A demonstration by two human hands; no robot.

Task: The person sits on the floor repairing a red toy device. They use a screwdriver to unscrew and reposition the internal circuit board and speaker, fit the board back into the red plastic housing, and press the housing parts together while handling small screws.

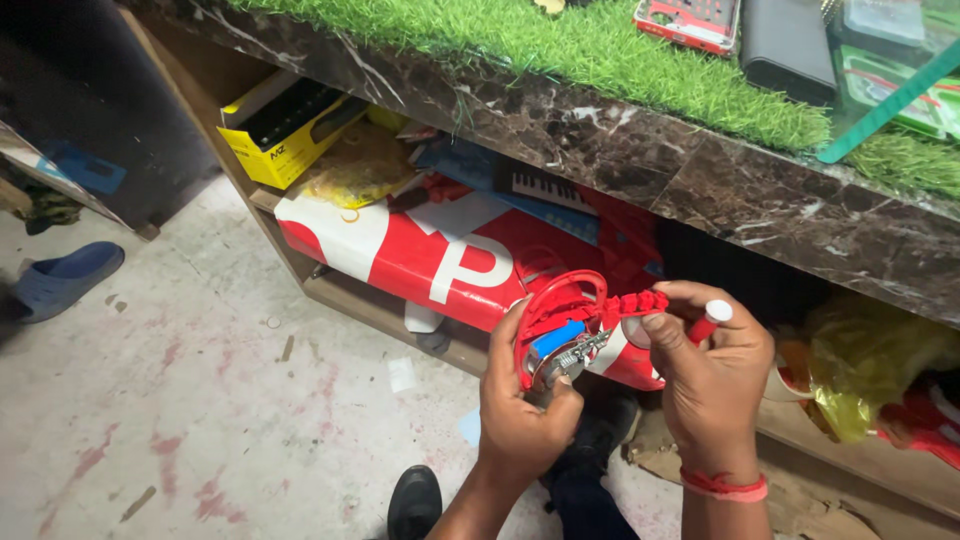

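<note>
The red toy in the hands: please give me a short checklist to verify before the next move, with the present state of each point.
1. Left hand grips the red toy from below: ok.
2. Right hand holds the red cord at its end: ok.
3. Red-and-white stick is secure in the right hand: ok.
4. Cord is free of knots: cannot tell.
5. Metal part of the toy is fixed firmly: cannot tell.
6. Toy is clear of the shelf: ok.

Left hand (pixel 520 410) fingers hide red gadget's (pixel 560 320) back; forearms cut off at btm.
</note>
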